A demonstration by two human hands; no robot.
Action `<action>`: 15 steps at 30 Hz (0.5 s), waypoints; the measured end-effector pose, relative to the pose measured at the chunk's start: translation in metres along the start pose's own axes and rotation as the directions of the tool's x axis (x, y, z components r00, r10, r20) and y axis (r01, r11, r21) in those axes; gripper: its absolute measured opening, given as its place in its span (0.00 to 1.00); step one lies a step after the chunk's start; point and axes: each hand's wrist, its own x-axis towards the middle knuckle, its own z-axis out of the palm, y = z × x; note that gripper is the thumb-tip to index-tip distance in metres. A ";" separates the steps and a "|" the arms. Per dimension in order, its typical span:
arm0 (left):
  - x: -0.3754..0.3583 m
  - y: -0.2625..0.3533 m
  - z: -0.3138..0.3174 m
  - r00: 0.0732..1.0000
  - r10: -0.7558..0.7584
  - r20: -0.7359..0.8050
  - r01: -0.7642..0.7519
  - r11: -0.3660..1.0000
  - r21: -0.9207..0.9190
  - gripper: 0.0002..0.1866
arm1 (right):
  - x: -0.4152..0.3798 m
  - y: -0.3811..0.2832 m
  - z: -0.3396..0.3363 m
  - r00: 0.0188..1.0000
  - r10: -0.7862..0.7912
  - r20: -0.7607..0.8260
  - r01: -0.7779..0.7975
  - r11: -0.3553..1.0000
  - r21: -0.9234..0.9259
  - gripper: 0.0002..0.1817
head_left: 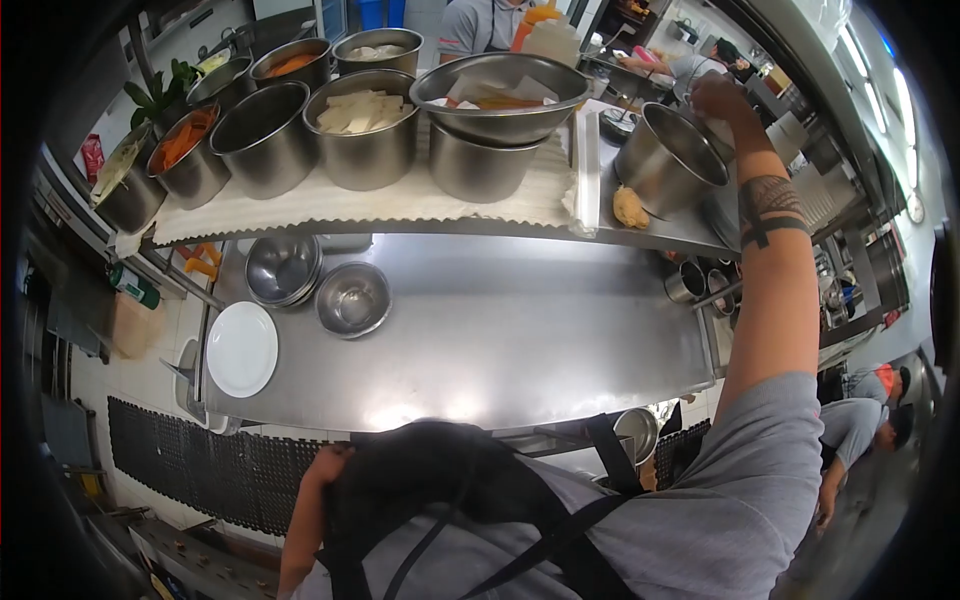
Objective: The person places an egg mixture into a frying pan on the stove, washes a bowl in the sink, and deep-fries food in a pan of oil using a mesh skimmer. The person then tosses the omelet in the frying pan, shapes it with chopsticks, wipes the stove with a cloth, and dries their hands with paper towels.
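Observation:
My right hand (718,98) is raised at the upper right, at the far rim of a tall steel pot (672,160) on the shelf. Its fingers look curled, but what they hold, if anything, is too small to make out. A yellowish lump (630,208) lies beside that pot. Low at the left, my left hand (328,463) hangs near the front edge of the steel table (520,340), its fingers partly hidden by the black apron. On the table are a white plate (242,349), a small steel bowl (353,300) and stacked steel bowls (284,268).
Along the shelf (400,210) stand several steel pots, one with pale slices (360,112), another with orange pieces (182,140). A wide bowl (500,115) rests on a pot. One person (485,25) stands behind the shelf; others are at the right.

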 end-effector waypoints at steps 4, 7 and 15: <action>0.027 -0.050 0.021 0.979 0.205 -0.003 -0.204 0.975 0.089 0.22 | -0.003 0.015 0.002 0.984 -0.006 -0.180 -0.003 0.999 -0.047 0.11; 0.018 -0.035 0.019 1.000 -0.023 -0.017 0.020 0.984 -0.178 0.21 | 0.002 0.052 0.020 0.906 -0.200 -0.374 0.334 0.879 0.339 0.10; 0.011 -0.022 0.010 0.997 -0.065 -0.039 0.055 0.975 -0.213 0.20 | -0.029 0.032 0.002 0.798 0.402 -0.449 0.074 0.674 0.735 0.11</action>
